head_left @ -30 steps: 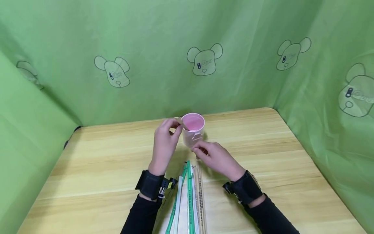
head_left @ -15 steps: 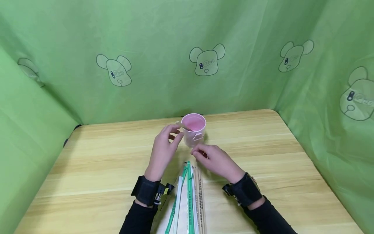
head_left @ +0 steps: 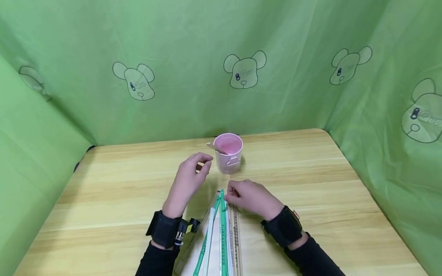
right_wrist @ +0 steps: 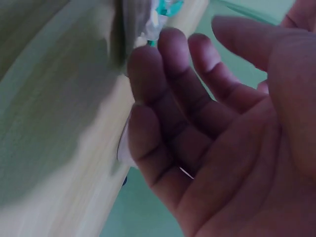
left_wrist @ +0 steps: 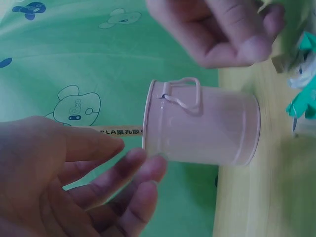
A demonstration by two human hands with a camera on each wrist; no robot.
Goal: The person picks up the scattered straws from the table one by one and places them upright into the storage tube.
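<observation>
A small pink bucket [head_left: 229, 165] stands upright near the table's back edge. One brown paper-wrapped straw [head_left: 216, 148], printed with lettering that begins "PLA", leans over its left rim with its lower part inside. Just left of the bucket, my left hand [head_left: 190, 174] hovers with loosely bent fingers, holding nothing; the left wrist view shows its fingertips close to the bucket [left_wrist: 207, 126]. My right hand [head_left: 253, 197], also holding nothing, hangs with relaxed fingers over the far ends of several wrapped straws: green [head_left: 223, 239], white [head_left: 209, 237] and brown [head_left: 236, 239].
The wooden table [head_left: 310, 172] extends to both sides of the hands. A green curtain [head_left: 193, 111] with printed bear heads closes off the back and sides. Clear wrapping shows along the left side of the straws.
My left hand has let go of the brown straw, which rests in the bucket, and drawn back down and left. My right hand has moved from the bucket's base toward the straws.
</observation>
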